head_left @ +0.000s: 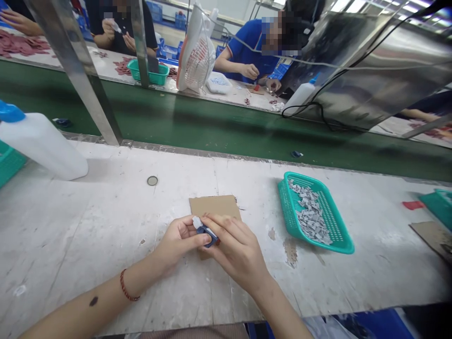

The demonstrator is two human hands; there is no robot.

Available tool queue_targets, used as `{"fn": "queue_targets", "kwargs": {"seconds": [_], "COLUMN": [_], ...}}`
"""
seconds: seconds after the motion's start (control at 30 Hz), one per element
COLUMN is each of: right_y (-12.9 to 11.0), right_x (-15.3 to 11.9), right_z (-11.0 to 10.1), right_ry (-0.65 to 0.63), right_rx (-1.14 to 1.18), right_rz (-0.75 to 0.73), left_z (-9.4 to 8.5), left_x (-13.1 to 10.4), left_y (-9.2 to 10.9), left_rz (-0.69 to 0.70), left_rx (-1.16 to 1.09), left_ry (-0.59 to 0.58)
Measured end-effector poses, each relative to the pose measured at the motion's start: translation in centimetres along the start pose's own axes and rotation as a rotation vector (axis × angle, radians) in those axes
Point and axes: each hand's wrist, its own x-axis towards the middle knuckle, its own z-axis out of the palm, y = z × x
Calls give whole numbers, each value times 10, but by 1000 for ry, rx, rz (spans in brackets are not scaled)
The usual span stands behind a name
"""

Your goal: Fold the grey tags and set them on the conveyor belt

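Both hands meet over a piece of brown cardboard (215,206) on the white worktable. Between them is a small dark blue part (209,235) with a pale grey-white piece (197,222) sticking out at its upper left. My left hand (176,242) is closed, its thumb pressing on the blue part's near side. My right hand (238,247) is closed around the part's right end, with its fingers over the top. A bit of red shows beside the right fingers, too small to name. The fingers hide much of the part.
A green basket (287,212) of small grey pieces stands to the right. A white bottle (45,146) with a blue cap is at left, and a bottle cap (152,181) lies nearby. Beyond the metal post (86,80) runs a green conveyor belt (212,127); co-workers sit across it.
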Motion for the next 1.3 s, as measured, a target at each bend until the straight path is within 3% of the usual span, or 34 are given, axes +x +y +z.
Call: {"fn": "queue_targets", "kwargs": {"seconds": [0.2, 0.33, 0.43, 0.8, 0.97, 1.07, 1.13, 1.2, 1.3], "right_y": [-5, -10, -15, -20, -14, 12, 45, 87, 149], "right_x": [-2, -2, 0, 1, -8, -24, -39, -58, -83], "right_z": [0, 2, 1, 0, -14, -42, -66, -90, -117], "right_ry": [48, 100, 147, 210, 122, 156, 295, 342, 232], "right_rx": [-77, 65, 135, -5, 46, 54, -48, -172, -287], "right_rz": [-26, 64, 48, -98, -41, 125, 335, 514, 730], "left_z": [-2, 0, 2, 4, -1, -9, -16, -25, -41], "left_x": [-1, 0, -2, -8, -5, 2, 10, 21, 49], "left_y": [-4, -5, -4, -9, -1, 15, 28, 41, 59], "left_rz": [-105, -143, -176, -266, -241, -184, -130, -66, 63], "left_rx": [-128, -232, -296, -280, -202, -46, 99, 278, 566], "left_ry": [-8, -145, -212, -118, -104, -27, 67, 173, 329]}}
